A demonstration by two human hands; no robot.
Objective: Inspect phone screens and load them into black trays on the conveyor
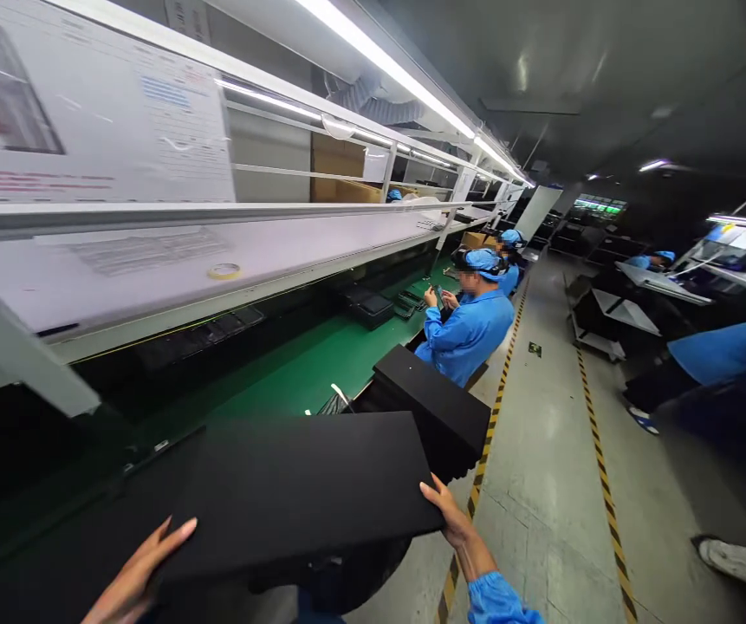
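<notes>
A flat, matt black board (pixel 308 485) spans the front of the head view, over the near end of the green bench. My right hand (pixel 449 513) grips its right end, the thumb on top and the other fingers mostly hidden beneath. At the near left edge, my left hand (pixel 142 563) holds the board with its thumb over the top; its lower fingers are out of sight. Just beyond the board's right end sits a stack of black boards or a box (pixel 434 394) with a jagged lower edge.
The green bench (pixel 262 364) runs away from me under a white shelf (pixel 295 251) bearing a tape roll (pixel 223 271). Dark trays (pixel 367 303) lie farther along. A person in blue (pixel 467 325) works at the bench. Striped floor tape (pixel 509 355) edges the aisle; another person (pixel 729 347) is right.
</notes>
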